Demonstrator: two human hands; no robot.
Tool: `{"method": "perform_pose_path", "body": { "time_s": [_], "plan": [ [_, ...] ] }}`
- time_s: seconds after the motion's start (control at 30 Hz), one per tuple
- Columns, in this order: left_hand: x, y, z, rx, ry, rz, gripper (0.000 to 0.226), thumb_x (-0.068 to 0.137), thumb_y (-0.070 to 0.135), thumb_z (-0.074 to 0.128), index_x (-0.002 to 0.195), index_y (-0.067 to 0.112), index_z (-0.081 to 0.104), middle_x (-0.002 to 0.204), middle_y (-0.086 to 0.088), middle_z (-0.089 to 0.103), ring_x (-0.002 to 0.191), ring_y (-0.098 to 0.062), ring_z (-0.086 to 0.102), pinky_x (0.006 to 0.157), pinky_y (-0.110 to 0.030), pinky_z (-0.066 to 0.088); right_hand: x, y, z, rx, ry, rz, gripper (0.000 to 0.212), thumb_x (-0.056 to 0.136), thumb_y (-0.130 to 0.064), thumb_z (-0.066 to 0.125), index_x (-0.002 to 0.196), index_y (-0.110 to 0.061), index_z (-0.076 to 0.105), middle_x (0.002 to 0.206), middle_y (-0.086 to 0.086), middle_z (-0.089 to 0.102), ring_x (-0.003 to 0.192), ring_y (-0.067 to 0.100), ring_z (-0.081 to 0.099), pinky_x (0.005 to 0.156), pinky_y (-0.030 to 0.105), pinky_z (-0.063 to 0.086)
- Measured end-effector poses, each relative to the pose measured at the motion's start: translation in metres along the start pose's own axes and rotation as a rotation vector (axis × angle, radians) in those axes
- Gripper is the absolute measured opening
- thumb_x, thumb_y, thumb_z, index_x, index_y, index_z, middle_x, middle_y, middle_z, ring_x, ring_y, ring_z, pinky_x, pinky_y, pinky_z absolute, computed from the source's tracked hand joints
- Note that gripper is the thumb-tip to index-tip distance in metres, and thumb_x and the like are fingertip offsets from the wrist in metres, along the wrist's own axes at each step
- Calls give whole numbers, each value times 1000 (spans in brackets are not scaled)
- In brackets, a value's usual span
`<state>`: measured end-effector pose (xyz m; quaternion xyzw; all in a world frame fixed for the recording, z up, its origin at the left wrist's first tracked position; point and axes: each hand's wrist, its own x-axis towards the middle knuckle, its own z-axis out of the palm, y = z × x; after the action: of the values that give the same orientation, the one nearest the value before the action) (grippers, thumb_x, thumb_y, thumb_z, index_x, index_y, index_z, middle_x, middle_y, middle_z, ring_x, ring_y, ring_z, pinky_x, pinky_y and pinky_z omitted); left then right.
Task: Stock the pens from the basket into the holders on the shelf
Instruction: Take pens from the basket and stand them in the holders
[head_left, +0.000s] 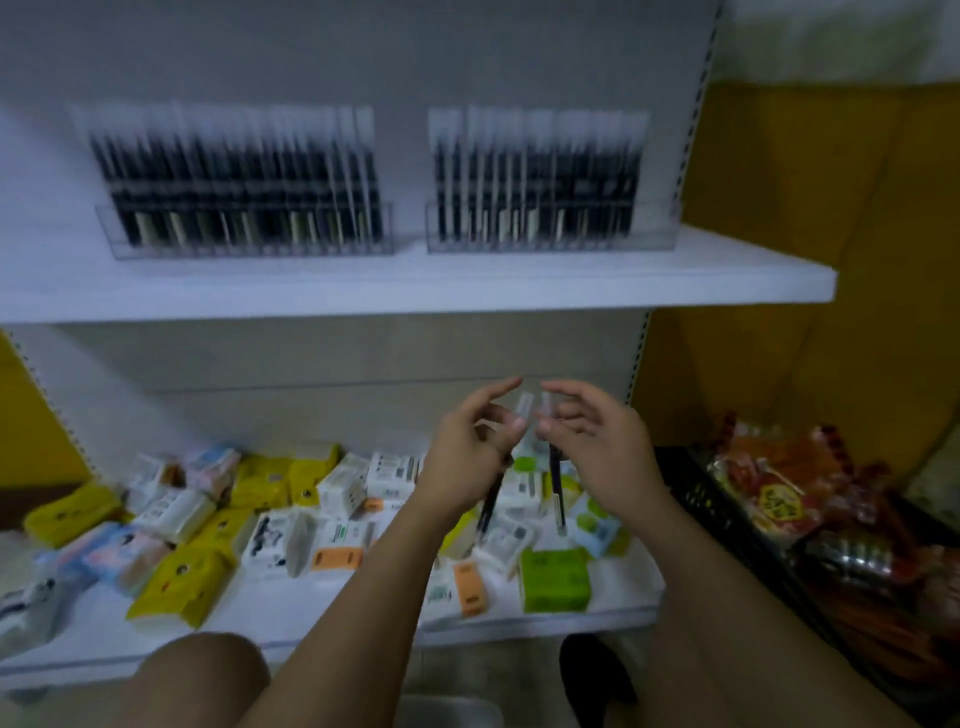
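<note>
1. The left hand (470, 452) pinches the upper end of a slim black pen, the left pen (491, 501), which hangs downward.
2. The right hand (597, 441) pinches the right pen (557, 483) in the same way. The clear tops of the two pens are close together.
3. Two clear, rigid, slotted holders, the left holder (244, 228) and the right holder (545, 228), stand apart on the far upper shelf (415, 296). Both are packed with upright black pens, which are blurred.
4. The upper shelf has a smooth, straight white edge, with a bare strip in front of the holders and open air between the edge and the hands.
5. Soft packets (182, 582) are strewn over the lower shelf, and a black lattice crate (691, 493) sits to the right.
</note>
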<state>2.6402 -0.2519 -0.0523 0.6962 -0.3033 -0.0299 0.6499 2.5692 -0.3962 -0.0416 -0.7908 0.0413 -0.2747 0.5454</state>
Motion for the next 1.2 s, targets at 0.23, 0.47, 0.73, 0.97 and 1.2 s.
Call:
{"method": "perform_pose_path", "body": {
  "time_s": [0.23, 0.47, 0.73, 0.97, 1.2],
  "plan": [
    [49, 81, 32, 43, -58, 183, 30, 97, 15, 56, 120, 33, 59, 88, -9, 61, 65, -15, 66, 55, -19, 48, 39, -53, -58, 2, 125, -176, 34, 89, -19, 69, 100, -50, 61, 100, -11, 64, 83, 10, 69, 77, 42, 58],
    [116, 154, 47, 88, -24, 279, 27, 91, 14, 64, 114, 28, 62, 90, -4, 67, 77, -18, 70, 62, -29, 59, 94, -98, -103, 36, 274, -259, 30, 88, -12, 68, 102, -38, 62, 93, -12, 63, 81, 11, 70, 74, 36, 58],
    [176, 192, 65, 208, 44, 398, 28, 86, 17, 70, 109, 32, 61, 89, 3, 67, 69, -9, 67, 62, -26, 59, 159, -121, -134, -4, 370, -333, 25, 86, -14, 71, 104, -31, 62, 91, -16, 62, 87, 3, 61, 75, 29, 56],
    [222, 207, 68, 263, 93, 492, 28, 87, 23, 70, 104, 39, 54, 83, 11, 65, 71, 4, 63, 56, -11, 52, 217, -136, -153, 13, 451, -372, 24, 86, -12, 71, 98, -29, 61, 88, -11, 61, 85, 7, 62, 77, 40, 59],
    [260, 207, 75, 340, 133, 537, 27, 87, 24, 70, 97, 40, 52, 82, 14, 64, 75, 8, 61, 54, -10, 51, 255, -136, -155, -9, 423, -392, 21, 86, -10, 71, 97, -23, 60, 87, -5, 61, 83, 13, 62, 75, 44, 59]
  ]
}}
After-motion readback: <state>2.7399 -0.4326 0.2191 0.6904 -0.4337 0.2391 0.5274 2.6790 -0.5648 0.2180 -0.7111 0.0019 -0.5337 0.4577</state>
